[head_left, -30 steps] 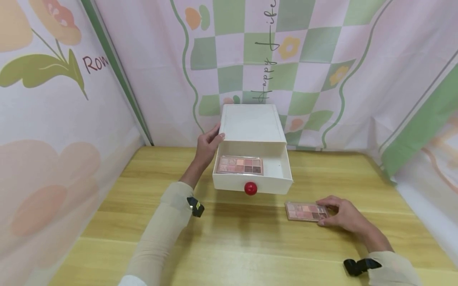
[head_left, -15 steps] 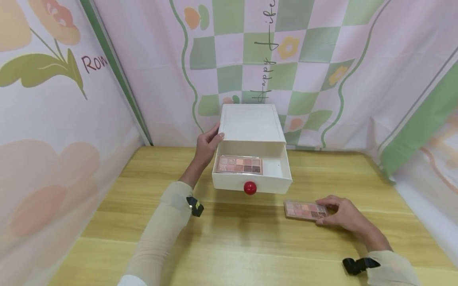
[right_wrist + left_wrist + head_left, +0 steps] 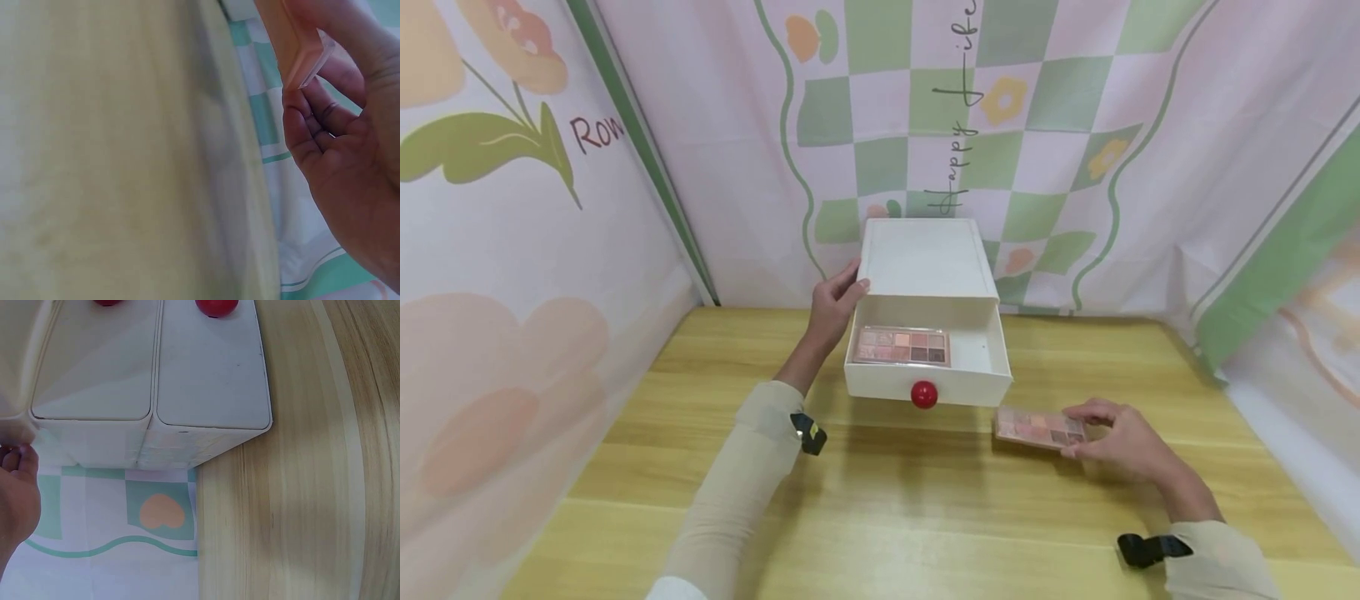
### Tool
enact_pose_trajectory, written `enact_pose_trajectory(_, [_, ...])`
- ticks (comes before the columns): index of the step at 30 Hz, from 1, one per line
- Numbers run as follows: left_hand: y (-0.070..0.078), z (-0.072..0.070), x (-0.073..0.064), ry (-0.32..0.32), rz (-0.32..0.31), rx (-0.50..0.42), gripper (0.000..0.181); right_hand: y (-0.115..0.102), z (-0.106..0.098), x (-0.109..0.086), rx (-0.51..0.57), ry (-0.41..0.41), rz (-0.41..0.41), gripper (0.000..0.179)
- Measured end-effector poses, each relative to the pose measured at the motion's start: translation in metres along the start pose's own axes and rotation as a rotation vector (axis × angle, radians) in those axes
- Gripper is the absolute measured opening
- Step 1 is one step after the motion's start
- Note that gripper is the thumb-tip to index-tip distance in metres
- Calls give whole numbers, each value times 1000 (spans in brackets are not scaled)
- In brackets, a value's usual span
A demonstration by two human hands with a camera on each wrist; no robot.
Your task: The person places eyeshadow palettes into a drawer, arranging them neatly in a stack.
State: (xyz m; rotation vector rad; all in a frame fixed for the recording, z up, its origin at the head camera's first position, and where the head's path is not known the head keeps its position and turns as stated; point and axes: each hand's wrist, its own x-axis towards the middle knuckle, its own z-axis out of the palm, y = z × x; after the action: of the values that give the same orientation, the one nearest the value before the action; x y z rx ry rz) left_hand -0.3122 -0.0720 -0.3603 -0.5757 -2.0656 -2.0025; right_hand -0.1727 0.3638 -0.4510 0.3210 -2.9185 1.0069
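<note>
a palette [image 3: 1036,429] is pinched at its right end between the thumb and fingers of the right hand [image 3: 1126,443]; it is held just above the table [image 3: 865,533], near the right front corner of the pulled-out top drawer [image 3: 966,388]. the left side of the cabinet [image 3: 928,258] is touched by the left hand [image 3: 832,313], its fingers laid along the wall, its thumb at the front edge. in the drawer, behind the red knob [image 3: 924,394], a second palette [image 3: 904,347] is laid flat against the left. below, two closed drawers [image 3: 212,369] are shown by the left wrist view.
</note>
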Motion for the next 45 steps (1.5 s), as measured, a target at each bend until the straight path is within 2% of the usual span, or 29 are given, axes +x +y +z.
enact_pose_trajectory(4, [0,-1,0,0,-10,-8,54,-5,-7,1,44,37,-44,53])
enact_pose_trajectory(8, [1,-2,-1,-11,-22,-18,53,-11,-16,2,64,26,-26,56])
enact_pose_trajectory(15, [6,-3,-1,-29,-33,-15,54,-20,-29,5,12,36,-18,56])
enact_pose_trajectory(20, [1,-1,-1,-21,-22,-22,55,-28,-39,5,15,33,-9,56])
enact_pose_trajectory(26, [-4,-1,1,-2,-6,-7,55,-34,-45,8,71,79,-80,54])
enact_pose_trajectory(35, [-3,-2,1,-6,-13,-29,55,-42,-59,14,57,90,-87,56])
enact_pose_trajectory(45, [-4,-2,4,-4,-1,-18,55,-50,-70,18,97,126,-181,51])
